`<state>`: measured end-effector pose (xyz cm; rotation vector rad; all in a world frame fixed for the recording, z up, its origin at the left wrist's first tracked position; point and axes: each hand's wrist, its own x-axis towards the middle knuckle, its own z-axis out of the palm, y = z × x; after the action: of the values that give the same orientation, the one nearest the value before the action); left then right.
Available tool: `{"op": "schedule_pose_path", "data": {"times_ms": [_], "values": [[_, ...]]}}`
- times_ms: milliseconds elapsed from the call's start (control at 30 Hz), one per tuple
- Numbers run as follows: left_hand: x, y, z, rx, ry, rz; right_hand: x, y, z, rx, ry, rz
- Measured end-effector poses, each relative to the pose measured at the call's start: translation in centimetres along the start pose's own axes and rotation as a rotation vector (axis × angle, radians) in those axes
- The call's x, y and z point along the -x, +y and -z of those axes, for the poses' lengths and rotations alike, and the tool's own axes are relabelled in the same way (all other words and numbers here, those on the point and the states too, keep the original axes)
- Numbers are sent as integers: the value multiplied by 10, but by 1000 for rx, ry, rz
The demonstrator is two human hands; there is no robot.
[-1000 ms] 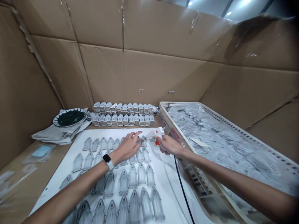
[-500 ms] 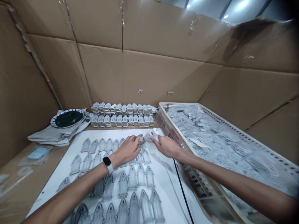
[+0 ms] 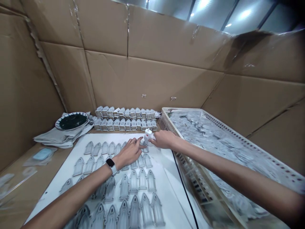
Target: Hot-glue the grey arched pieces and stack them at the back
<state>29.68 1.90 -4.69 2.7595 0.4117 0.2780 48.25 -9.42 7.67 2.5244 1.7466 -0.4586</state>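
My right hand (image 3: 165,139) is closed around a white glue gun (image 3: 148,135) with a red mark, its nozzle end turned down over the far right of the white board (image 3: 171,190). Beneath it lies an arched, pointed grey piece (image 3: 145,148) at the end of the back row. My left hand (image 3: 130,153), wearing a watch (image 3: 110,163), rests over that row with fingers apart, its fingertips at the piece under the glue gun. More arched grey pieces (image 3: 143,179) lie in rows across the board; my left arm hides some of them.
Stacks of small arched pieces (image 3: 125,124) line the back. At right stands a crate (image 3: 175,125) full of clear plastic-wrapped items. A black cord (image 3: 184,190) runs along the board. A plate of dark green material (image 3: 72,121) sits on cloths (image 3: 56,137) at left, near a blue pad (image 3: 42,154).
My right hand has shifted left and tipped the glue gun from slanting sideways to pointing down at the piece. My left hand has stayed nearly in place, its fingers spread slightly more. The view tilted up slightly.
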Motion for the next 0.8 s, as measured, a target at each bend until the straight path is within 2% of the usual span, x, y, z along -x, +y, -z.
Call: {"op": "schedule_pose_path", "data": {"times_ms": [100,200,367,467,600,800], "values": [[0,1,0,5,0,3,0,1,10,8,-46,-15],[-2,-1,-2,19,0,-3,11,13,8,-61,-65,-40],[-6,-9,-6,60,-1,-12,40,40,-15,-273,-79,-154],[-6,-12,-7,79,-10,-27,52,48,-32,-390,-85,-232],[-4,-13,-8,87,-20,-36,60,45,-44,-515,-79,-289],[-5,-13,-10,60,-4,-40,63,32,-40,-598,-82,-319]]}}
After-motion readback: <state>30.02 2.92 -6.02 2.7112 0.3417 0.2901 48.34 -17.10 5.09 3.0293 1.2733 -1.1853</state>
